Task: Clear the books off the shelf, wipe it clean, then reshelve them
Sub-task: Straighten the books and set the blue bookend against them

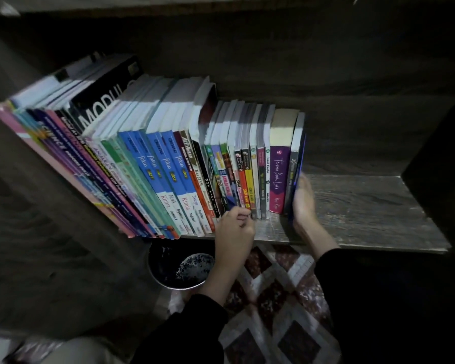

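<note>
Everything here is placed off the purple book [277,177] with the curly white writing on its spine, which stands near the right end of the row.

The books [153,153] are all on the shelf [365,203], spines facing me. The tall workbooks far to the purple book's left lean over that way, and the slim paperbacks just left of it stand upright. Right of it there's 1 grey book [290,176], then 1 dark blue book [299,158] that ends the row. Past that it's bare wood-grain board.

My right hand [304,203] is flat against the outer cover of that dark blue book, 2 books right of the purple one, fingers stretched out and pressing rather than wrapped round anything. It's a bit blurry though.

My left hand [234,227] is down-left of the purple book, at the foot of the slim spines, fingers curled in. Honestly can't tell if they're pinching a spine or just bunched up.

Below the shelf edge, down-left of the purple book, sits a dark round bowl [179,269] on a patterned rug [279,298].
</note>
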{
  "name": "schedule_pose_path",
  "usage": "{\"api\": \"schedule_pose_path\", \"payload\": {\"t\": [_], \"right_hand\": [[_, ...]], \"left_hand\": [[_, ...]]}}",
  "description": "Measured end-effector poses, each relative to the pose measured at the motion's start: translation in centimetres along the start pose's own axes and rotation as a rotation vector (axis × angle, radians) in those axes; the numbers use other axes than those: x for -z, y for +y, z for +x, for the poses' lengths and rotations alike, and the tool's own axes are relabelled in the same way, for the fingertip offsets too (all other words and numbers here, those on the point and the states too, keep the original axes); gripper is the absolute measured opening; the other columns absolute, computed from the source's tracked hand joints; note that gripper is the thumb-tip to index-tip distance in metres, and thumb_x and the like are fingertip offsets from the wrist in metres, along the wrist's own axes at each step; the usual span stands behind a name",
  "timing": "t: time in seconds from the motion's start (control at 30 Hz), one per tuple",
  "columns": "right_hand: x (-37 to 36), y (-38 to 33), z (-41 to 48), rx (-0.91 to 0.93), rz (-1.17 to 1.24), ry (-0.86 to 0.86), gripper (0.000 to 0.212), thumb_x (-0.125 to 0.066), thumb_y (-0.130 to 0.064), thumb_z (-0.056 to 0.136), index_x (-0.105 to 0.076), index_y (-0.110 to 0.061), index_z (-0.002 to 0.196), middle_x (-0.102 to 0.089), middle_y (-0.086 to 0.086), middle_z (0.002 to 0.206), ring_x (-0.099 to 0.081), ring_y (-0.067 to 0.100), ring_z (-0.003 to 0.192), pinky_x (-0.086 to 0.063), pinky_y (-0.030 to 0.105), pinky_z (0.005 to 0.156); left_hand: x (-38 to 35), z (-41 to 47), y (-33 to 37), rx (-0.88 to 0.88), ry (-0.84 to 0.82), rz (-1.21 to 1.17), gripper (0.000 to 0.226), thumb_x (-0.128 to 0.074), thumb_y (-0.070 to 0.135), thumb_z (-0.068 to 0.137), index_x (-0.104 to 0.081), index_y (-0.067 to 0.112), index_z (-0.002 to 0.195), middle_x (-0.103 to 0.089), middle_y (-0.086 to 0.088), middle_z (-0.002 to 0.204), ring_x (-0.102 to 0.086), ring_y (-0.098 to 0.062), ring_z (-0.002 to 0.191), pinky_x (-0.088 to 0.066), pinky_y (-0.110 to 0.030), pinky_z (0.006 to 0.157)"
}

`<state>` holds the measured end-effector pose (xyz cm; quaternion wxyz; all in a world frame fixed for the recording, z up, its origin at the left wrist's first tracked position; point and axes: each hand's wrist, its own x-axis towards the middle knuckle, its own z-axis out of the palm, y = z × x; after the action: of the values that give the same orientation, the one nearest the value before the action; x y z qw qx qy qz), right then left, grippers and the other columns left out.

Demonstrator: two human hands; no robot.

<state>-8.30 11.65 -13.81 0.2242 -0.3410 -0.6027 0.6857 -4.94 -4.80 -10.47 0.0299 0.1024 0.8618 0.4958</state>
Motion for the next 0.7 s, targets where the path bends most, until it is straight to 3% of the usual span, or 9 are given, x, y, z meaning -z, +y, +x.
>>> {"api": "schedule_pose_path", "payload": {"t": [0.07,0.13,0.23,0.3,0.37,0.43,0.53,0.63,0.7], "right_hand": [[0.0,-2.4,-4.7,0.125,-0.033,0.293,0.028,-0.048,-0.026,0.098,-0.058,-0.006,0.115,-0.059,0.009,0.113,-0.053,0.021,0.103,-0.036,0.023,0.09],[-0.1,-2.4,-9.0,0.244,-0.025,0.417,0.008,-0.049,-0.008,0.096,-0.056,-0.009,0.095,-0.055,0.006,0.09,-0.049,0.021,0.085,-0.03,0.022,0.073],[-1.0,-0.7,-12.1,0.16,-0.193,0.091,0.015,-0.052,-0.009,0.094,-0.057,-0.018,0.084,-0.057,-0.002,0.077,-0.052,0.017,0.074,-0.036,0.025,0.067],[-1.4,-0.2,-12.0,0.057,-0.307,-0.07,0.009,-0.052,-0.013,0.096,-0.059,-0.017,0.092,-0.061,0.001,0.089,-0.053,0.01,0.074,-0.039,0.022,0.066],[-1.6,-0.5,-11.6,0.054,-0.343,-0.057,0.015,-0.052,-0.008,0.095,-0.053,-0.009,0.11,-0.057,0.003,0.092,-0.05,0.004,0.072,-0.036,0.007,0.058],[-1.9,-0.6,-11.4,0.055,-0.36,-0.015,0.034,-0.052,0.001,0.092,-0.044,-0.002,0.125,-0.055,0.005,0.099,-0.054,0.01,0.082,-0.039,0.004,0.065],[-2.8,-0.3,-11.7,0.058,-0.494,-0.041,0.051,-0.052,0.009,0.086,-0.039,0.003,0.135,-0.05,0.014,0.126,-0.05,0.026,0.116,-0.043,0.031,0.097],[-4.1,-0.6,-11.9,-0.027,-0.419,-0.017,0.06,-0.056,0.009,0.08,-0.037,0.0,0.136,-0.047,0.013,0.129,-0.051,0.03,0.117,-0.046,0.045,0.098],[-4.5,-0.8,-12.0,-0.058,-0.384,0.009,0.065,-0.057,0.009,0.079,-0.035,-0.004,0.139,-0.042,0.011,0.135,-0.047,0.028,0.121,-0.046,0.045,0.1]], "left_hand": [[0.6,-0.3,-0.2,0.041,0.014,-0.012,0.02,-0.053,0.006,0.089,-0.069,0.009,0.101,-0.066,-0.001,0.089,-0.053,-0.008,0.074,-0.035,-0.005,0.058],[0.8,-0.6,-0.7,0.123,0.01,-0.035,0.024,-0.052,0.001,0.088,-0.071,0.009,0.099,-0.067,0.001,0.091,-0.057,-0.009,0.08,-0.039,-0.002,0.065],[1.0,-0.6,-1.6,0.355,0.029,-0.267,0.034,-0.049,-0.002,0.085,-0.073,0.02,0.077,-0.072,-0.007,0.091,-0.065,-0.025,0.089,-0.053,-0.033,0.087],[1.5,-1.0,-2.0,0.472,0.079,-0.344,0.036,-0.047,0.001,0.087,-0.068,0.022,0.068,-0.071,-0.009,0.083,-0.064,-0.025,0.08,-0.053,-0.037,0.08],[2.4,-1.3,-2.2,0.492,0.127,-0.352,0.033,-0.047,0.004,0.089,-0.066,0.02,0.067,-0.069,-0.004,0.076,-0.063,-0.022,0.077,-0.053,-0.036,0.078],[2.9,-1.4,-2.5,0.493,0.154,-0.367,0.031,-0.047,0.006,0.089,-0.065,0.021,0.069,-0.067,-0.001,0.076,-0.064,-0.023,0.081,-0.054,-0.037,0.08],[3.2,-1.2,-2.8,0.484,0.152,-0.343,0.027,-0.05,0.012,0.09,-0.063,0.027,0.072,-0.069,-0.004,0.088,-0.065,-0.026,0.09,-0.055,-0.04,0.084],[3.2,-0.6,-3.1,0.454,0.15,-0.26,0.021,-0.052,0.016,0.088,-0.064,0.026,0.074,-0.069,-0.006,0.094,-0.064,-0.028,0.091,-0.055,-0.039,0.084],[3.3,-0.5,-3.0,0.447,0.146,-0.237,0.015,-0.054,0.016,0.087,-0.065,0.022,0.078,-0.068,-0.004,0.092,-0.065,-0.027,0.089,-0.055,-0.037,0.082]]}}
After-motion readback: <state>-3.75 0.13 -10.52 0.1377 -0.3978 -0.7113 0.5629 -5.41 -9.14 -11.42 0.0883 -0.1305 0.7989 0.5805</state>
